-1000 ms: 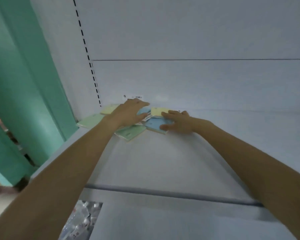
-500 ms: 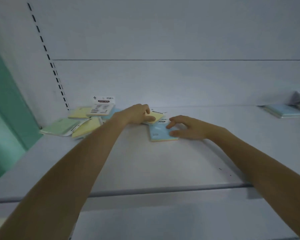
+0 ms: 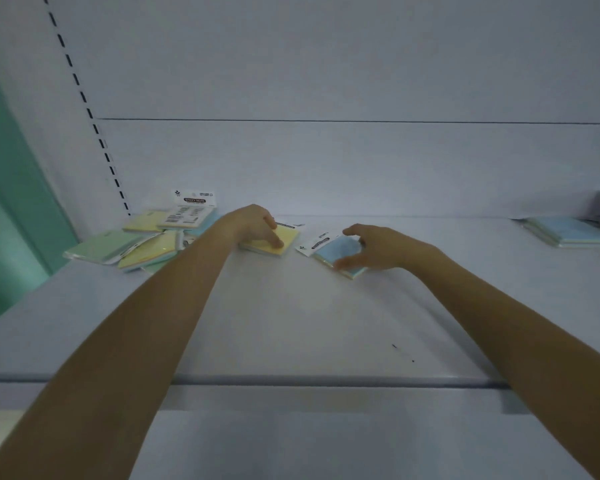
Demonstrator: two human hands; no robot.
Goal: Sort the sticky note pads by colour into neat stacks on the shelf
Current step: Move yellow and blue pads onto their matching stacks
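Sliding right now, the blue pad (image 3: 340, 252) has come clear of the yellow pad (image 3: 283, 239), the right hand (image 3: 378, 249) curled round it at frame centre. Beside it, the left hand (image 3: 255, 225) pinches the yellow one. Sorting is under way: mixed pile (image 3: 146, 244) middle left, blue stack (image 3: 565, 232) far right on the shelf (image 3: 291, 323). Next, I'd say, carry blue across and square it up.

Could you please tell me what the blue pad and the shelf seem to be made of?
Blue pad: stacked paper, layered edge showing; a faint sheen suggests clear plastic wrap, with a white card header. Shelf: probably painted metal, smooth matt pale grey, with a rolled front lip.
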